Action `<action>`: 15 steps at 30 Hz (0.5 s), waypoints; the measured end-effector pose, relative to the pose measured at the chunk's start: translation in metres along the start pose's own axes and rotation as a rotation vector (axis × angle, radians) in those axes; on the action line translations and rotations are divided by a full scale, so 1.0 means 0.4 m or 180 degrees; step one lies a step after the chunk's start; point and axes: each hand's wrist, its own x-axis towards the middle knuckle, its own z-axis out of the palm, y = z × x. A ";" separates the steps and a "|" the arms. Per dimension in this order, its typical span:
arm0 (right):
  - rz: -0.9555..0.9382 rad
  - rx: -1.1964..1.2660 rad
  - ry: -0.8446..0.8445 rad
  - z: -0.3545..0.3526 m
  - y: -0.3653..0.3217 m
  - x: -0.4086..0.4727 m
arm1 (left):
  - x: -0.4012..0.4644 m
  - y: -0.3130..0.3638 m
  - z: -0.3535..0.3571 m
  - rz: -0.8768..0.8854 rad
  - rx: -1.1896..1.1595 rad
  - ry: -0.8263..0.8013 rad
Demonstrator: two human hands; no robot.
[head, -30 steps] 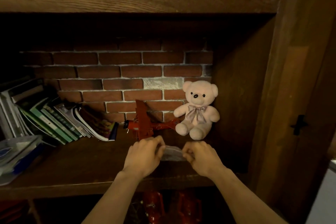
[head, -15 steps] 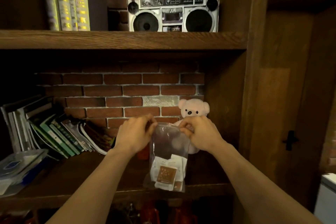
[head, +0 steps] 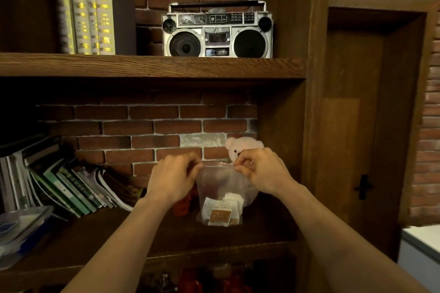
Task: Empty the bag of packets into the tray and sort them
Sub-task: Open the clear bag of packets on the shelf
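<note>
A clear plastic zip bag [head: 221,188] hangs upright in front of the lower shelf, held by its top edge. My left hand [head: 172,177] pinches the bag's top left corner and my right hand [head: 258,169] pinches its top right corner. Several small white and brown packets [head: 220,211] sit bunched at the bottom of the bag. A clear tray with a blue part [head: 21,228] lies at the far left of the same shelf.
A pink teddy bear [head: 240,147] and a red toy [head: 182,204] stand behind the bag. Leaning books [head: 71,188] fill the shelf's left. Above are a boombox [head: 216,31] and upright books [head: 85,12]. A wooden door [head: 357,126] is right, a white surface [head: 421,240] at lower right.
Both hands lifted the bag off the shelf so it hangs upright. Since then they have moved slightly apart along its top edge. The view has tilted upward.
</note>
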 end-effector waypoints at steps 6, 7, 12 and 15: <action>0.0043 -0.0046 0.0011 0.003 -0.026 -0.012 | -0.012 -0.018 -0.004 -0.0050 -0.0098 -0.0029; 0.0054 -0.0056 -0.0002 0.007 -0.030 -0.014 | -0.015 -0.024 -0.004 -0.0061 -0.0121 -0.0041; 0.0089 -0.0155 -0.0083 0.029 -0.050 -0.017 | -0.025 -0.059 0.011 -0.0060 -0.0178 -0.0077; 0.0101 -0.0228 -0.0116 0.053 -0.060 -0.018 | -0.029 -0.083 0.024 -0.0065 -0.0291 -0.0185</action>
